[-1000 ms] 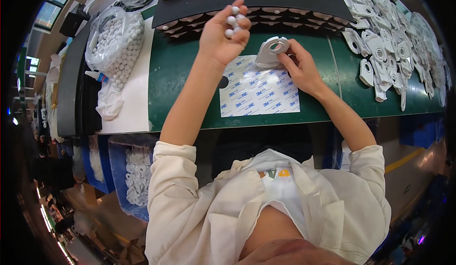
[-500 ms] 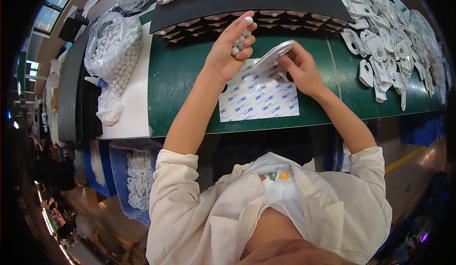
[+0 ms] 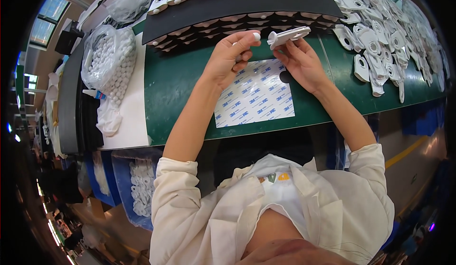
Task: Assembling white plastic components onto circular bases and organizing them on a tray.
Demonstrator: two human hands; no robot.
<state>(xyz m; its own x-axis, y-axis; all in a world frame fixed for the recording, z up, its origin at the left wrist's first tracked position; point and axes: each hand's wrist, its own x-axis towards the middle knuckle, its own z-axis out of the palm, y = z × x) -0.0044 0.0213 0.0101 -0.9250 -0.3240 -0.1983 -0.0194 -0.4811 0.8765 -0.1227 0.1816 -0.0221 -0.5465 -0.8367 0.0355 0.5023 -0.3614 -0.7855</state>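
My left hand (image 3: 226, 58) is closed around several small white balls, with one white ball (image 3: 257, 36) pinched at the tips of thumb and forefinger. Facing it, a short gap away, my right hand (image 3: 304, 63) grips a flat white plastic part (image 3: 289, 35) with an oval opening, tilted so its narrow end points toward the ball. Below both hands a white sheet printed with blue marks (image 3: 256, 96) lies on the green table (image 3: 175, 84). Most of the balls in my left palm are hidden by the fingers.
Stacked black boards (image 3: 237, 4) at the back carry rows of white parts with balls. A clear bag of white balls (image 3: 111, 58) stands at left beside a small glue bottle (image 3: 95, 94). Loose white parts (image 3: 375, 46) are heaped at right. A blue bin (image 3: 128, 184) sits below the table's edge.
My left hand has turned and closed over its balls, bringing one forward at the fingertips. My right hand has tipped the white part, whose end now faces the left hand.
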